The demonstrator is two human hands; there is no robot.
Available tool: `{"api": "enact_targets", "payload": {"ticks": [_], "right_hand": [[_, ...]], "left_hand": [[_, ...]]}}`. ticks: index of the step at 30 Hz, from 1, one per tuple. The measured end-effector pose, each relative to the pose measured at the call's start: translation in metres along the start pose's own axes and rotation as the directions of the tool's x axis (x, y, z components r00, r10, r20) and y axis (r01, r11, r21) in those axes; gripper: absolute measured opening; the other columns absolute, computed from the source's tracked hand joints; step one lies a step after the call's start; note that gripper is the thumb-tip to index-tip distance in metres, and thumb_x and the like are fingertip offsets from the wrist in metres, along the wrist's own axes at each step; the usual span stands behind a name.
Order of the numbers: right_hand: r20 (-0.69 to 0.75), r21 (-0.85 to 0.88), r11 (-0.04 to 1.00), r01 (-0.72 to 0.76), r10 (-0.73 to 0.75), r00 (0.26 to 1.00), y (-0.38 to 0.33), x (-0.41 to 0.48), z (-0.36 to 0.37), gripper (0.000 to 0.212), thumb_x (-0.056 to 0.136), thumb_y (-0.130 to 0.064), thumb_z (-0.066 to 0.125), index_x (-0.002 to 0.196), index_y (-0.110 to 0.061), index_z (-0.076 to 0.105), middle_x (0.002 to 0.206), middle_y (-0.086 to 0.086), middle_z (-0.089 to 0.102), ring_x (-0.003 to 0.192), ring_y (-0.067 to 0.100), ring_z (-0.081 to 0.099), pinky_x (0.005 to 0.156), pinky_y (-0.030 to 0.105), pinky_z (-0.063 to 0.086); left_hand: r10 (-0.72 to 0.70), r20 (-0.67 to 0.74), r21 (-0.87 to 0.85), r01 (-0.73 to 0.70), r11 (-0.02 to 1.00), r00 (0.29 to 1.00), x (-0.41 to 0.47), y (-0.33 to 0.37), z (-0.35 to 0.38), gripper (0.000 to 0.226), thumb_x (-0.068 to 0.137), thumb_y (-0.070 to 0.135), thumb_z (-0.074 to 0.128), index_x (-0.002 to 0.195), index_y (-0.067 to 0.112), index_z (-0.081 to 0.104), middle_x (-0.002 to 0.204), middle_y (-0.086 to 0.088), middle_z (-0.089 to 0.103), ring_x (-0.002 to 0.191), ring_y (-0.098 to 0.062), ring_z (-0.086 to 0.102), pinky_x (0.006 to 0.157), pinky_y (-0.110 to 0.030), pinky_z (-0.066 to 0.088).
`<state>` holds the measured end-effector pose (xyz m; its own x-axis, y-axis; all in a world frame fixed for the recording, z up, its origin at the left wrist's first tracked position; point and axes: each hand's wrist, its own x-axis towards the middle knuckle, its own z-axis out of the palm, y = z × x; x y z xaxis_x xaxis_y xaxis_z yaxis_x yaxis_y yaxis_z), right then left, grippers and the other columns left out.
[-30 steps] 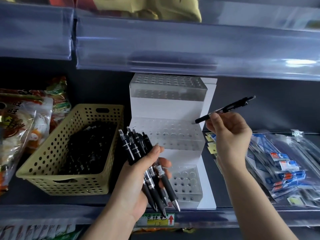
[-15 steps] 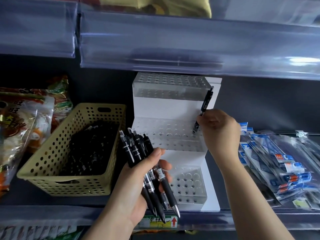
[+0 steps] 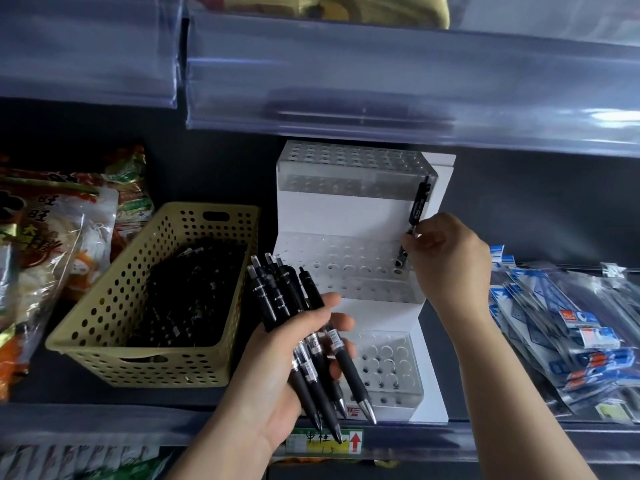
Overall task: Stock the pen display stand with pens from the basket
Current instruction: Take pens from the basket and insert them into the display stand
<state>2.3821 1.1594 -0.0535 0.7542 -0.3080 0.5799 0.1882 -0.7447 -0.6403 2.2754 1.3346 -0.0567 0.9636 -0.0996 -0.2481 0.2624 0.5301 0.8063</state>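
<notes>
Head view showed the right hand (image 3: 446,258) pinching a single black pen (image 3: 418,207) low on its barrel between thumb and fingertips. The pen stood nearly upright, clicker end uppermost and leaning slightly right, with its writing tip down at the right end of the middle tier (image 3: 346,268) of the pen display stand (image 3: 346,209).

The tip appeared to sit in an end hole. Glare on the clear plastic and the hand's shadow prevented confirming how deep.

The hole lay directly below the grip, in line with the pen's long axis. In my judgement the coming move called for a straight push down along that axis, then release. The slight lean could bind the barrel against the hole's edge.

The left hand (image 3: 273,386) gripped a bundle of black pens (image 3: 280,296), fingers curled round it and tips pointing down, held in front of the bottom tier (image 3: 381,362). It was the farther hand from the target hole and was judged to be holding the supply.

The basket (image 3: 114,289) stood just left of the stand with more black pens inside. No pens were seen in the top tier (image 3: 346,161) or the bottom tier.
</notes>
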Motion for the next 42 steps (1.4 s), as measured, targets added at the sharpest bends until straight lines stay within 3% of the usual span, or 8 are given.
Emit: {"api": "enact_targets", "payload": {"ticks": [10, 13, 16, 24, 30, 33, 37, 42], "right_hand": [[0.217, 0.113, 0.994, -0.006, -0.018, 0.976, -0.033, -0.006, -0.034, 0.031, 0.080, -0.043, 0.070, 0.065, -0.017, 0.062, 0.058, 0.000, 0.061, 0.057, 0.016, 0.056, 0.054, 0.025, 0.039], [0.767, 0.185, 0.973, -0.137, -0.056, 0.639, -0.055, -0.018, -0.049, 0.045, 0.074, -0.058, 0.063, 0.071, -0.014, 0.071, 0.059, 0.008, 0.061, 0.051, 0.008, 0.048, 0.052, 0.020, 0.036], [0.841, 0.358, 0.888, -0.289, -0.173, 0.513, -0.061, -0.027, -0.047, 0.025, 0.077, -0.037, 0.067, 0.078, -0.012, 0.073, 0.060, -0.004, 0.062, 0.046, 0.000, 0.046, 0.047, 0.009, 0.032], [0.665, 0.580, 0.637, -0.507, -0.011, 0.747, -0.052, -0.025, -0.037, 0.022, 0.062, -0.030, 0.075, 0.070, -0.013, 0.062, 0.057, 0.003, 0.062, 0.043, 0.012, 0.048, 0.037, 0.018, 0.030], [0.797, 0.487, 0.710, -0.508, -0.124, 0.591, -0.043, -0.026, -0.038, 0.009, 0.062, -0.022, 0.076, 0.064, -0.018, 0.068, 0.059, 0.001, 0.063, 0.053, 0.015, 0.056, 0.041, 0.020, 0.037], [0.748, 0.564, 0.643, -0.518, -0.133, 0.650, -0.041, -0.024, -0.038, 0.005, 0.061, -0.019, 0.075, 0.061, -0.017, 0.071, 0.059, 0.002, 0.065, 0.052, 0.014, 0.059, 0.044, 0.019, 0.041], [0.479, 0.745, 0.528, -0.408, 0.002, 0.878, -0.035, -0.015, -0.038, 0.006, 0.063, -0.017, 0.074, 0.067, -0.015, 0.069, 0.062, 0.002, 0.068, 0.054, 0.014, 0.063, 0.049, 0.021, 0.048], [0.082, 0.663, 0.736, -0.139, 0.113, 0.990, -0.019, -0.010, -0.031, 0.011, 0.077, -0.015, 0.076, 0.074, -0.018, 0.066, 0.065, -0.009, 0.070, 0.062, 0.008, 0.065, 0.063, 0.025, 0.054]], "left_hand": [[0.081, -0.013, 0.089, -0.080, 0.993, 0.997, 0.002, 0.001, 0.005, 0.043, 0.064, 0.017, 0.069, 0.105, 0.009, 0.067, 0.072, -0.005, 0.066, 0.057, -0.021, 0.066, 0.051, -0.029, 0.050], [0.143, -0.061, 0.077, -0.138, 0.987, 0.988, 0.004, 0.002, 0.006, 0.033, 0.062, 0.016, 0.069, 0.093, 0.005, 0.066, 0.071, -0.006, 0.068, 0.054, -0.019, 0.065, 0.048, -0.026, 0.051], [0.149, -0.059, 0.066, -0.145, 0.987, 0.987, 0.003, 0.003, 0.007, 0.025, 0.062, 0.018, 0.069, 0.085, 0.006, 0.068, 0.070, -0.007, 0.068, 0.053, -0.018, 0.064, 0.046, -0.025, 0.050], [0.087, 0.036, 0.110, -0.091, 0.990, 0.996, 0.000, -0.001, 0.008, 0.014, 0.064, 0.017, 0.069, 0.077, 0.010, 0.072, 0.076, -0.014, 0.070, 0.047, -0.019, 0.056, 0.042, -0.026, 0.042], [0.151, 0.017, 0.234, -0.151, 0.961, 0.988, 0.001, -0.001, 0.008, 0.007, 0.070, 0.021, 0.066, 0.068, 0.019, 0.073, 0.070, -0.008, 0.068, 0.041, -0.016, 0.045, 0.041, -0.024, 0.038], [0.137, -0.012, 0.222, -0.131, 0.966, 0.990, 0.002, -0.002, 0.008, 0.015, 0.074, 0.021, 0.066, 0.083, 0.009, 0.070, 0.075, -0.012, 0.072, 0.042, -0.016, 0.049, 0.040, -0.025, 0.039], [0.114, -0.060, 0.203, -0.100, 0.974, 0.992, 0.004, -0.004, 0.007, 0.030, 0.075, 0.024, 0.065, 0.097, 0.003, 0.063, 0.076, -0.009, 0.072, 0.042, -0.016, 0.050, 0.040, -0.024, 0.039], [0.097, -0.066, 0.190, -0.083, 0.978, 0.993, 0.005, -0.006, 0.006, 0.031, 0.072, 0.025, 0.067, 0.095, 0.005, 0.066, 0.069, -0.006, 0.068, 0.043, -0.016, 0.049, 0.040, -0.025, 0.040]]}}
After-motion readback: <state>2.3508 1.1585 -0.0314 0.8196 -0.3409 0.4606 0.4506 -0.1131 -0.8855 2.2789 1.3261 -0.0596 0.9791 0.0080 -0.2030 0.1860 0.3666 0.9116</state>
